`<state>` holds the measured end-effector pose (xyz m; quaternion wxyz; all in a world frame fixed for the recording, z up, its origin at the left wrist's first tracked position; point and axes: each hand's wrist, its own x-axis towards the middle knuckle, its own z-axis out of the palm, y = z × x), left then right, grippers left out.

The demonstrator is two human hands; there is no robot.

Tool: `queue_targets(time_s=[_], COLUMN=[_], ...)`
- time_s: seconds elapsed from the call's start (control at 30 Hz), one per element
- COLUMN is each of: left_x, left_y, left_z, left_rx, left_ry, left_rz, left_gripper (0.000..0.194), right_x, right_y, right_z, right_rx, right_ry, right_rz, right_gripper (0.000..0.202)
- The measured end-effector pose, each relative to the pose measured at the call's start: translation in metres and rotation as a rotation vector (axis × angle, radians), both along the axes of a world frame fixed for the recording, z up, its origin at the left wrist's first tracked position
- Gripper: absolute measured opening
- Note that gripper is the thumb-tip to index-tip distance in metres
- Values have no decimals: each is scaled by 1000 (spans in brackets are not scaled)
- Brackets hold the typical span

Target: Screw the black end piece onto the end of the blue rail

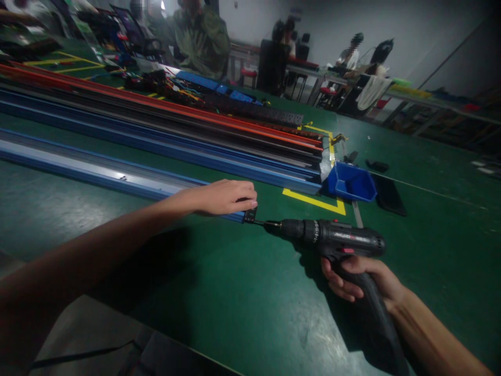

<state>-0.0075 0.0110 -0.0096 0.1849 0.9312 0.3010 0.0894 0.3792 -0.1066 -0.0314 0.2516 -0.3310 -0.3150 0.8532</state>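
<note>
My right hand [356, 277] is wrapped round the handle of a black cordless drill [332, 237], which points left. The drill's bit reaches a small black end cap [251, 214] at the right end of a long blue aluminium profile [94, 166]. Over that same end lies my left hand [227, 197], its fingers bent down onto the profile and the cap. The fingers' far side is hidden, but they close on this end. Whether the bit sits in a screw is too small to tell.
Behind lie more long profiles, blue [235, 162] and orange [188, 112], side by side on the green table [250, 292]. A blue bin [352, 183] stands at their right end beside a dark flat object [391, 196]. Loose wires [183, 89] lie farther back. Several people sit beyond.
</note>
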Motion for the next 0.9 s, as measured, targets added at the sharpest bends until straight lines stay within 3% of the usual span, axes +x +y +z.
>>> queue_targets(time_s=[0.73,0.9], left_x=[-1,-1], left_y=[0,1], left_z=[-1,-1], left_rx=[33,32], left_ry=[-26,-16], left_rz=[-16,6], left_gripper=[39,40], right_x=[6,6], right_y=[2,3], right_z=[-4,-3], right_rx=[73,65], right_ry=[61,47], right_rz=[75,80], right_gripper=[36,29])
